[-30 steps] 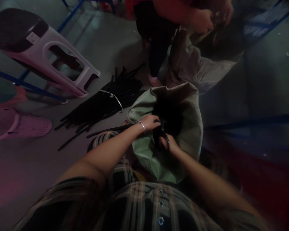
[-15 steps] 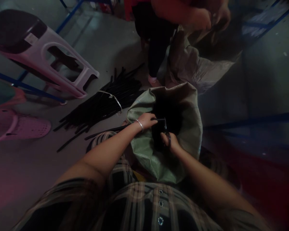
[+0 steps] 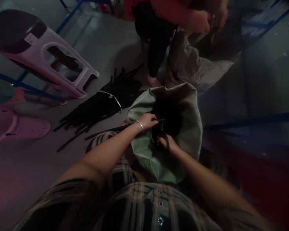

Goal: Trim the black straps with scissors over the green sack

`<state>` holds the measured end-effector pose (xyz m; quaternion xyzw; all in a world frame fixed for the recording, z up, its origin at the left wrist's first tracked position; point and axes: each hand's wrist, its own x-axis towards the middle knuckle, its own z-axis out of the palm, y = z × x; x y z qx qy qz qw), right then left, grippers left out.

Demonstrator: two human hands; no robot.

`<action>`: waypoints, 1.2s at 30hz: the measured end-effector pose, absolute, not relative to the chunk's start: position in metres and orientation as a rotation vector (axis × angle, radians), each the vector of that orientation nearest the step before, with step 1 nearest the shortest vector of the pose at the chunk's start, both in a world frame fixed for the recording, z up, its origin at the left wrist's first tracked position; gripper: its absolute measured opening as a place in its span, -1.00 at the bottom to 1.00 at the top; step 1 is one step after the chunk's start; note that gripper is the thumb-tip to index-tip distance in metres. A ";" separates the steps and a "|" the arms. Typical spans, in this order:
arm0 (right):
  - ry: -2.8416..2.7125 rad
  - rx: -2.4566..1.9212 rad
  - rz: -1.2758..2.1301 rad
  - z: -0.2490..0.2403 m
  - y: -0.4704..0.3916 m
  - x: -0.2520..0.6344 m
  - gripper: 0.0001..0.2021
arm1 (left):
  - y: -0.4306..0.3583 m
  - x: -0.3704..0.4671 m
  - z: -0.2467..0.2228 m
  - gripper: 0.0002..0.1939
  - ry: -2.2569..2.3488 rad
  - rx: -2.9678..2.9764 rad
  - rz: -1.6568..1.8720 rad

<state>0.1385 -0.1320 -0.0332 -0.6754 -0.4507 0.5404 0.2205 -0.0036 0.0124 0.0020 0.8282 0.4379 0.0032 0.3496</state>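
Over the mouth of a pale green woven sack (image 3: pixel 146 157), my left hand (image 3: pixel 146 122) is closed around a thin black strip (image 3: pixel 106 131). The strip runs back under my left forearm, and its short free end points right past my fingers. My right hand (image 3: pixel 168 143) grips a pair of scissors (image 3: pixel 167 141) by dark handles. Their blades point up at the strip's free end, just right of my left fingers; whether they touch it I cannot tell. The inside of the sack is too dark to make out.
A bundle of black strips (image 3: pixel 103 99) with a pale tie lies on the floor. To the left are a stool (image 3: pixel 62 64) and a pink basket (image 3: pixel 31 126). Opposite, another person's hands (image 3: pixel 202 21) work above a second sack (image 3: pixel 195 64). Blue metal bars (image 3: pixel 26 85) stand nearby.
My right hand and the scissors have shifted slightly left, bringing the blades closer to my left fingers. The left hand has barely moved. The other person's hands have dropped a little.
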 end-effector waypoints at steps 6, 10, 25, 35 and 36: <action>-1.208 -1.860 1.525 -0.026 -0.129 0.137 -0.87 | 0.009 -0.001 0.003 -0.71 1.103 2.166 -0.018; -1.201 -1.890 1.499 -0.017 -0.127 0.136 -0.83 | 0.009 -0.001 0.004 -0.71 1.106 2.160 -0.017; -1.018 -1.907 1.504 -0.015 -0.130 0.131 -0.81 | 0.011 -0.002 0.004 -0.70 1.094 2.152 -0.001; -0.974 -1.868 1.486 -0.019 -0.132 0.130 -0.77 | 0.013 -0.002 0.002 -0.67 1.110 2.163 -0.035; -0.959 -1.868 1.489 -0.019 -0.132 0.130 -0.78 | 0.013 -0.002 0.003 -0.68 1.116 2.161 -0.038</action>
